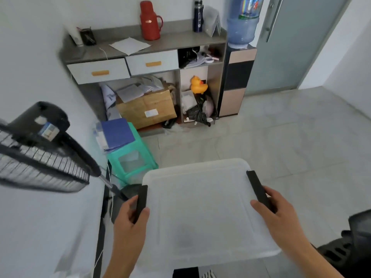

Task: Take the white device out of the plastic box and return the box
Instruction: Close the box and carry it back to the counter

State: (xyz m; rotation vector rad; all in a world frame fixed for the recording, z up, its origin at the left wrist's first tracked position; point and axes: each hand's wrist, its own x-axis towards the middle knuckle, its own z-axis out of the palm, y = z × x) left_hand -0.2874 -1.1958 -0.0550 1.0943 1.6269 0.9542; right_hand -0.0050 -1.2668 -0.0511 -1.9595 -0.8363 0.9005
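A translucent white plastic box with its lid on is held in front of me above the tiled floor. My left hand grips the black latch on the box's left side. My right hand grips the black latch on its right side. A faint dark shape shows through the lid near the front. The white device is not visible.
A black fan stands over a white surface at the left. A green stool with folders sits ahead left, before a grey cabinet with boxes below. A water dispenser and door are at the back right; a black chair is at right.
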